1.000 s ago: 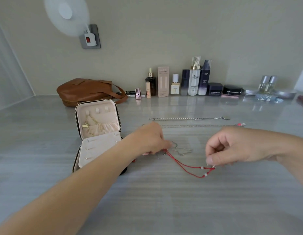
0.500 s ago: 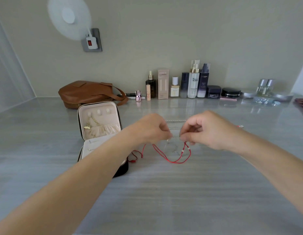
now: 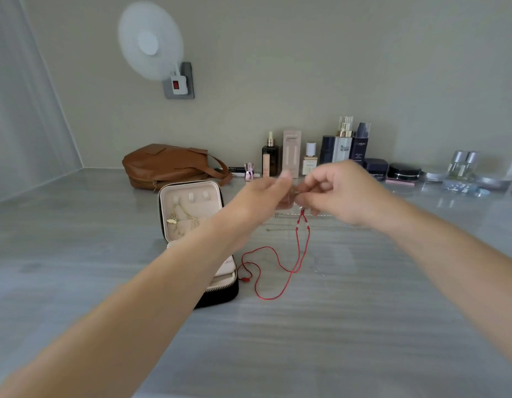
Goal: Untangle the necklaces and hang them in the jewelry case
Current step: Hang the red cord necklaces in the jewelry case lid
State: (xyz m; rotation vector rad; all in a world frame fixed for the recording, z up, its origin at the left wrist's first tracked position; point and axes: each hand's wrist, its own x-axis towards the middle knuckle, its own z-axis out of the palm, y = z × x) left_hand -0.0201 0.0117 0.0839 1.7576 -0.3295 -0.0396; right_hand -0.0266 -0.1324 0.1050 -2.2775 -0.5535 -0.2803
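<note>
Both hands are raised above the table, fingertips close together. My right hand (image 3: 339,193) pinches the beaded end of a red cord necklace (image 3: 302,245), which hangs down and trails onto the grey table (image 3: 277,340). My left hand (image 3: 263,196) is blurred; its fingers meet the right hand's at something small that I cannot make out. An open jewelry case (image 3: 191,214) stands to the left, a gold necklace (image 3: 180,216) hanging in its pink lid. Thin silver chains (image 3: 280,229) lie on the table behind the hands.
A brown leather bag (image 3: 168,165) lies behind the case. Several cosmetic bottles and jars (image 3: 343,147) line the back wall, with compacts and glass bottles (image 3: 461,168) at the right. A white fan (image 3: 150,41) hangs on the wall.
Both hands have risen from the table and come together. The red cord's beaded end has been lifted, so the cord now hangs from the right hand instead of lying flat.
</note>
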